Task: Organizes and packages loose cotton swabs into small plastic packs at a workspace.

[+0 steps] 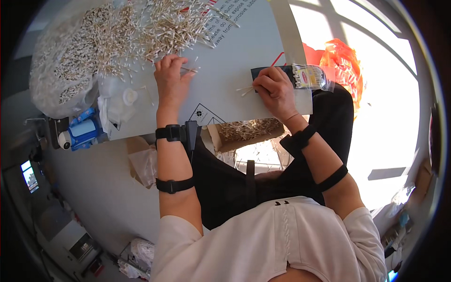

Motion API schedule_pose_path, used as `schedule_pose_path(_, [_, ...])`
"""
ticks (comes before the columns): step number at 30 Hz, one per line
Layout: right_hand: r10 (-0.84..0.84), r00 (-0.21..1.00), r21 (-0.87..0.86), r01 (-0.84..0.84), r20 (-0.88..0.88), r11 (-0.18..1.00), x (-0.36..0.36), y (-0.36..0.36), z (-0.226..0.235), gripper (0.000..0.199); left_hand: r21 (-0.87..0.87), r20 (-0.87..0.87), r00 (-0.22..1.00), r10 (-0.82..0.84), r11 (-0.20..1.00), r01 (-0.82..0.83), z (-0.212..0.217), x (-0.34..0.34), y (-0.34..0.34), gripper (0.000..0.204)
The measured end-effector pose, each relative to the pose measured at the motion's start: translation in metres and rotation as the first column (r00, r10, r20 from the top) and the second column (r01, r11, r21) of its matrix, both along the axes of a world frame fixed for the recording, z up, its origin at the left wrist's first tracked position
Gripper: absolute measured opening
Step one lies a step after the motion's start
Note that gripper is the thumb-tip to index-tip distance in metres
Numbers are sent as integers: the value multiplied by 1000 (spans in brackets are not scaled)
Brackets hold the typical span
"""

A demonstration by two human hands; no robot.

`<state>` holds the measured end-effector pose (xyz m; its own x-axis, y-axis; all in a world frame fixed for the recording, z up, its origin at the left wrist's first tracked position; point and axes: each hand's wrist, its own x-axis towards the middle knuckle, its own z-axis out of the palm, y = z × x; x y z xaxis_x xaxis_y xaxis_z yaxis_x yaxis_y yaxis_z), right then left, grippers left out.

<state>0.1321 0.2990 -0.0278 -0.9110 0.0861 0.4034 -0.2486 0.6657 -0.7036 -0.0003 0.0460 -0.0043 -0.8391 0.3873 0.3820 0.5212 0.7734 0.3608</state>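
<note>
We see a few loose cotton swabs (191, 70) at the fingertips of our left hand (170, 80), over the left half of the table (225, 58). That hand is partly open, thumb and fingers bent around the sticks; we cannot tell whether it grips them. Our right hand (276, 91) is closed near the table's right edge, with a small bunch of swabs (244, 89) poking out leftward from its fingers. It lies over a dark flat piece (258, 72), and just beside it a clear packet of swabs (311, 76) reaches past the right edge. Toward the far edge we have a big heap of swabs (171, 28), and at the left edge a clear plastic bag (61, 75) full of more. Beyond the right edge sits a red plastic bag (347, 70).
</note>
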Motion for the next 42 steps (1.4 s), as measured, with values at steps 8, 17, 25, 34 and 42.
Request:
schedule_pose_path(8, [-5, 1000, 17, 5, 0, 1000, 0, 0, 1, 8, -65, 65, 984, -166, 983, 170, -10, 15, 41, 16])
schedule_pose_path(17, [-3, 1000, 15, 3, 1, 1000, -1, 0, 1, 7, -43, -37, 999, -27, 999, 25, 7, 1, 69, 27])
schedule_pose_path(25, [-1, 1000, 14, 0, 11, 1000, 0, -2, 5, 7, -247, 20, 999, -50, 967, 53, 29, -91, 15, 42])
schedule_pose_path(34, [9, 1000, -7, -9, 11, 1000, 0, -2, 6, 8, -300, -112, 991, -68, 953, 31, 16, -96, 36, 22])
schedule_pose_path(42, [6, 1000, 2, -6, 14, 1000, 1, 1, 3, 9, -295, -203, 972, -117, 954, 54, 25, -62, 70, 13])
